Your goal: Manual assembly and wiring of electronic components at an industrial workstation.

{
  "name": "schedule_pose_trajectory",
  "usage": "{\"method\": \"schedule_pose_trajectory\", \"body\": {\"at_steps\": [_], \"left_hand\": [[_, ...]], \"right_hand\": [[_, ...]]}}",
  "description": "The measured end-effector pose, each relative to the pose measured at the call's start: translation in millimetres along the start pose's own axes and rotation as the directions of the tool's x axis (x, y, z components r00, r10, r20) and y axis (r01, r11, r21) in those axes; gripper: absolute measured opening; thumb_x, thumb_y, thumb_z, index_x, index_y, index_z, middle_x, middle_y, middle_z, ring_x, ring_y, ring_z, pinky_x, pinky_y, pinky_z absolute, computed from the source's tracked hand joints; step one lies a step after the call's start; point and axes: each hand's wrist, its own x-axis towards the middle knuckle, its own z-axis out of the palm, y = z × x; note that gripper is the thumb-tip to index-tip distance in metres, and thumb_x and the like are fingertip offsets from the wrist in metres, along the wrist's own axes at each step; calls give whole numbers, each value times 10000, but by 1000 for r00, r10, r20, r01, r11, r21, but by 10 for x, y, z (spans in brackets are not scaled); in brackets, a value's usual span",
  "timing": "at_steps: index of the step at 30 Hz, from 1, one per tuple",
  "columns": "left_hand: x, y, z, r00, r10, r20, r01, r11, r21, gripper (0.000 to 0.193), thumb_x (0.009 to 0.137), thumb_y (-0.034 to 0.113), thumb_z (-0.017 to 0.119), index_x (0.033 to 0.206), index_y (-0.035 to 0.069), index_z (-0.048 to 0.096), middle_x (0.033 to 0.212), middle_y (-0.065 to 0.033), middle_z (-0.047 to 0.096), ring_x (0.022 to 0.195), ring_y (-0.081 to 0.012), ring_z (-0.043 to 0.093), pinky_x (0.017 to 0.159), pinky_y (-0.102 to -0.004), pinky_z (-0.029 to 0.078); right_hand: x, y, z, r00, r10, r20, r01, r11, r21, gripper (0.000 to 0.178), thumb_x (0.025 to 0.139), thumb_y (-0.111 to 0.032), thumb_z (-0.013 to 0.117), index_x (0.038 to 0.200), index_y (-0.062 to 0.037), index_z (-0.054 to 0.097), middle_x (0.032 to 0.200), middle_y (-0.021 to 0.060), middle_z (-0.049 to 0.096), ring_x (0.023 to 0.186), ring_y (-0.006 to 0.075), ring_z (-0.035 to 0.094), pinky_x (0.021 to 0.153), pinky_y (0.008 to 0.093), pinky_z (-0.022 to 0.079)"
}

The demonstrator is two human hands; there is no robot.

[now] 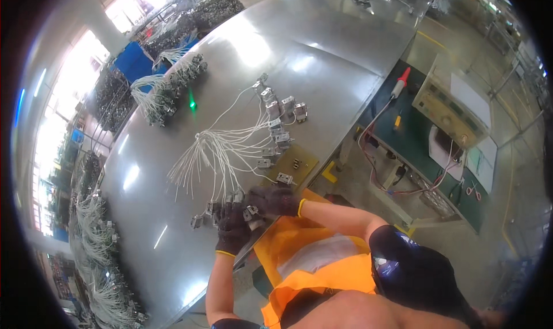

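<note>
My left hand (pixel 231 230), in a dark glove with a yellow cuff, is closed at the table's near edge. A small grey metal part (pixel 251 214) sits in its fingers. Close beside it, my right hand (pixel 272 201), gloved alike, has its fingers curled toward the same part; its fingertips are partly hidden. Just beyond the hands, a fan of white wires (pixel 200 140) lies on the table, gathered at one point. Several small metal parts (pixel 275 126) sit at the wire ends in a column. More metal parts (pixel 199 220) lie left of my left hand.
A tan board (pixel 304 162) with dark pegs lies on the metal table (pixel 328 29) at the right. Piles of wired parts (pixel 167 93) line its far left edge. At right, a green-topped bench (pixel 391 121) holds a yellowish instrument box (pixel 446 113), a red-tipped probe (pixel 400 82) and scissors (pixel 473 191).
</note>
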Motion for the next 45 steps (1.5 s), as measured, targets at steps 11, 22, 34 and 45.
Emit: {"method": "schedule_pose_trajectory", "body": {"at_steps": [11,22,34,45], "left_hand": [[96,309,-7,976,-180,119,200,963,-183,622,764,315,745,1283,59,518,994,-146,610,947,-371,566,817,-467,452],[-18,11,-123,948,28,316,69,954,-291,564,762,238,735,1256,61,527,1134,-195,574,1132,-394,516,948,-455,435],[65,169,213,951,-125,282,266,794,-546,486,751,231,774,1161,25,614,1023,-176,640,917,-335,611,831,-380,480],[-195,-476,683,884,-246,397,465,376,-802,695,871,284,748,1447,54,436,1142,-45,555,1027,-148,482,941,-290,390]], "right_hand": [[-420,-291,-184,976,-118,-184,67,962,-264,252,928,-211,609,1149,-96,648,1173,159,611,1018,344,616,866,409,499],[-423,-313,-52,999,48,-15,-47,996,76,304,968,-336,535,1071,-66,629,1060,181,658,999,367,618,869,413,468],[-326,816,345,983,-157,98,166,982,-95,298,953,-366,531,1050,-112,654,1030,155,671,985,328,636,853,411,487],[-171,345,-295,995,-101,-15,96,975,-199,175,913,-246,551,1004,-126,641,981,109,640,958,277,627,828,379,503]]}}
